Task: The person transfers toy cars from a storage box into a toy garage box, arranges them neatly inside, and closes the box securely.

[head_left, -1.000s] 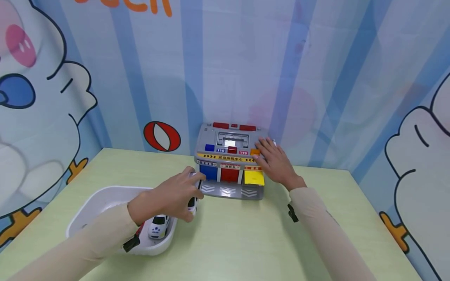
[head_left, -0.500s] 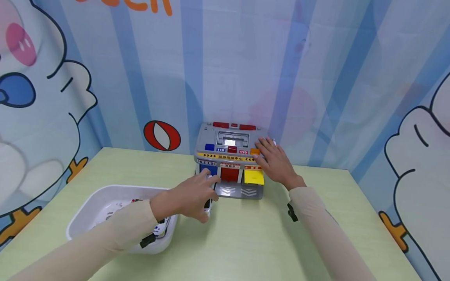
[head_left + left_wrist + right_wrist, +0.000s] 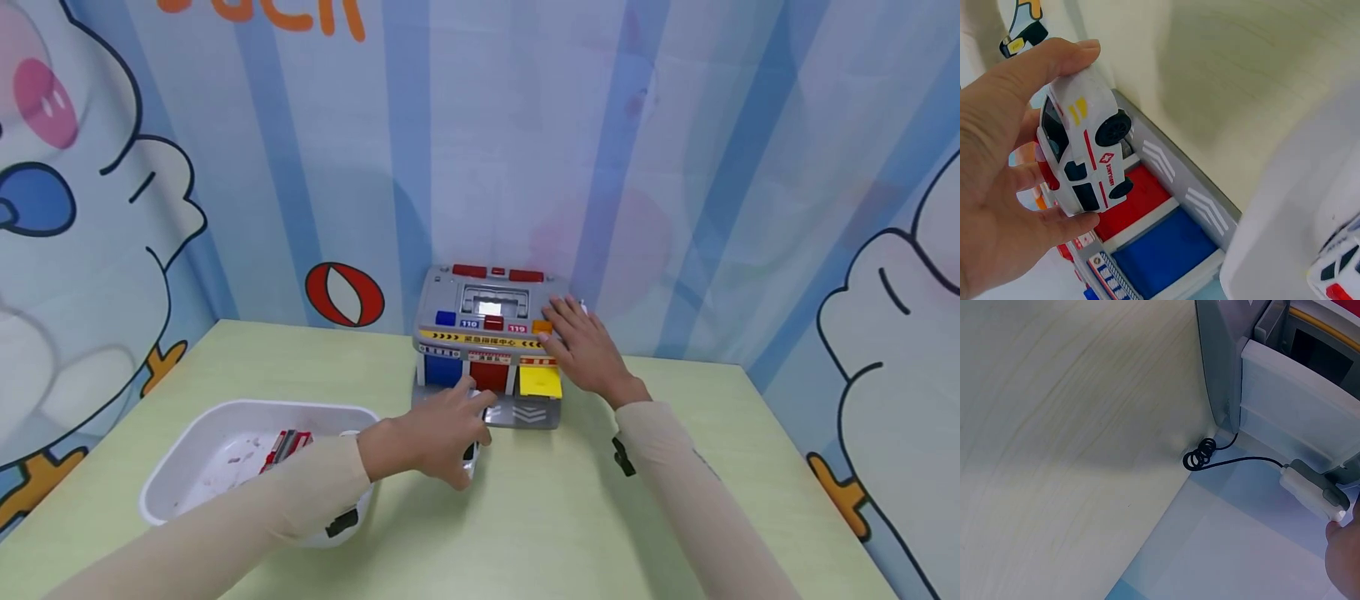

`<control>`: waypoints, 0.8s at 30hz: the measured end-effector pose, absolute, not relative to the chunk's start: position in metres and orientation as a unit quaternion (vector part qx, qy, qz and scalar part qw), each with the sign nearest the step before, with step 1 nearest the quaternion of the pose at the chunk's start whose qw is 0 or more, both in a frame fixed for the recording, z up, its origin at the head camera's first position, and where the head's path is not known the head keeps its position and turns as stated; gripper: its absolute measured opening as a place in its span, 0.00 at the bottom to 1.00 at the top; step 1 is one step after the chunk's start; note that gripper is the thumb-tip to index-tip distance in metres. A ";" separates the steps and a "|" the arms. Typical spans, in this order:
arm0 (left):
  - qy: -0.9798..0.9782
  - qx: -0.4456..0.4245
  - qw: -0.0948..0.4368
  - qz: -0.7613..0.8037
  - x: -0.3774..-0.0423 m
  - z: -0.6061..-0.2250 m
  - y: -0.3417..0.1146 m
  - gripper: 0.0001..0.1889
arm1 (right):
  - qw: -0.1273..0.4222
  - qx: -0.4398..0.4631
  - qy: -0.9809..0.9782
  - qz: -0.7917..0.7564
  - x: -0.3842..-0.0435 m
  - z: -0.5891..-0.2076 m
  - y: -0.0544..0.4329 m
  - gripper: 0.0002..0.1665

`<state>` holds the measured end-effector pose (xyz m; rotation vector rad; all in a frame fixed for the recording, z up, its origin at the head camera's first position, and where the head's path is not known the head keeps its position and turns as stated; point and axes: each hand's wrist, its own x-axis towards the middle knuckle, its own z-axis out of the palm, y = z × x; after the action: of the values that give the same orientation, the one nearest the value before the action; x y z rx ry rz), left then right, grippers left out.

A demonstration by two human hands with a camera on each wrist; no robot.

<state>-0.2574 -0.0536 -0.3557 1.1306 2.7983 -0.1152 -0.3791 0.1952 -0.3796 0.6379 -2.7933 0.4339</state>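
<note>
My left hand grips a small white toy ambulance between thumb and fingers, in front of a grey toy garage. Red stripes and a red cross mark the car's side. In the left wrist view it overlaps the garage's ramp and red door; a blue door lies beside that one. Both doors are down, while the yellow door at the right is swung up. With fingers extended, my right hand rests on the garage's top right corner, by the orange button.
A white plastic tub at the left holds a red toy vehicle and a white toy car. A handset on a coiled black cord hangs at the garage's side. A printed curtain stands close behind.
My left hand has moved right with the ambulance, from the tub's edge past the blue door toward the garage's middle. My right hand has stayed in place.
</note>
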 end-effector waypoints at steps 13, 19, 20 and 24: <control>0.911 0.403 0.055 -0.071 -0.258 -0.372 -0.030 0.23 | 0.122 0.217 -0.957 0.149 -0.379 -0.380 0.195 0.38; 0.907 0.411 0.039 -0.085 -0.261 -0.375 -0.021 0.22 | 0.125 0.218 -0.957 0.144 -0.378 -0.379 0.196 0.37; 0.906 0.412 0.038 -0.087 -0.262 -0.376 -0.019 0.22 | 0.125 0.218 -0.957 0.145 -0.378 -0.379 0.196 0.37; 0.907 0.411 0.044 -0.083 -0.263 -0.378 -0.015 0.22 | 0.122 0.220 -0.956 0.148 -0.379 -0.380 0.196 0.37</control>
<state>-0.2631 -0.0146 -0.3776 1.2565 2.7717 -0.2527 -0.3790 0.1963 -0.3802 0.6416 -2.7910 0.4311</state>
